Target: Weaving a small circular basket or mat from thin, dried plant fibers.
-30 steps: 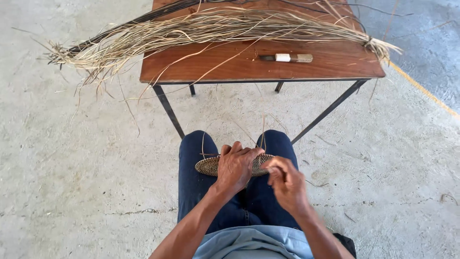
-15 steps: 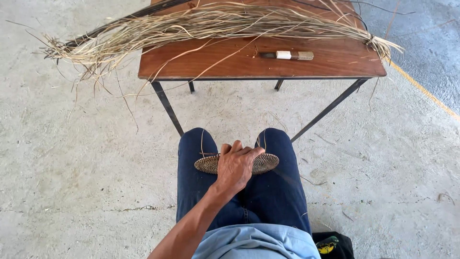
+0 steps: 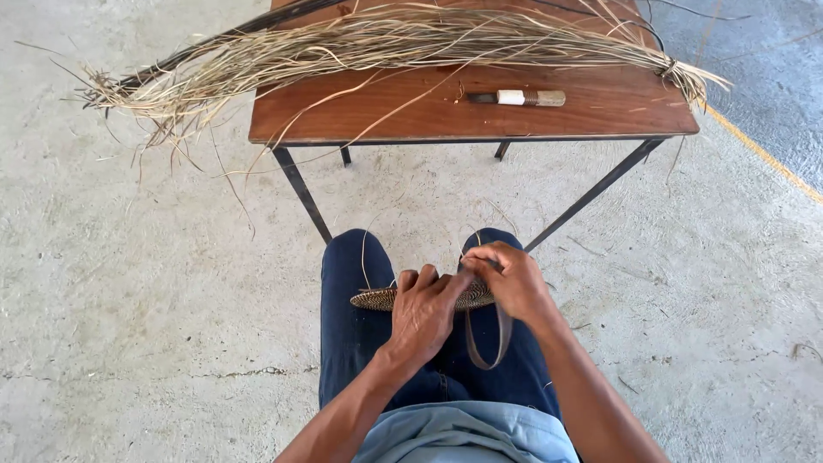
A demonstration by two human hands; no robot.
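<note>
The woven disc (image 3: 420, 297), flat and dark-patterned, lies across the person's knees, on the blue trousers (image 3: 351, 343), in front of the near edge of the table (image 3: 480, 116). The left hand (image 3: 422, 313) rests on top of the disc near its middle, fingers bent and pressed down on the weave, pinning it. The right hand (image 3: 512, 279) sits at the disc's right rim, touching it, with fingertips pinched together on a dark flat strip (image 3: 487, 343); the strip hangs from that pinch in a loop below the disc, between the thighs. Thin loose strands rise from the disc's far edge (too fine to trace).

The table is brown wood on dark metal legs, standing beyond the knees. A long bundle of dry pale fibre (image 3: 386, 43) lies across its far part, its frayed end overhanging the table's left edge and its bound end reaching the right corner. A knife (image 3: 519, 98) with a pale-wrapped handle lies on the table nearer the front edge, well apart from both hands.

Beneath the table, rough grey concrete floor (image 3: 146, 326); a yellow line (image 3: 763, 154) runs past the table's right corner.
</note>
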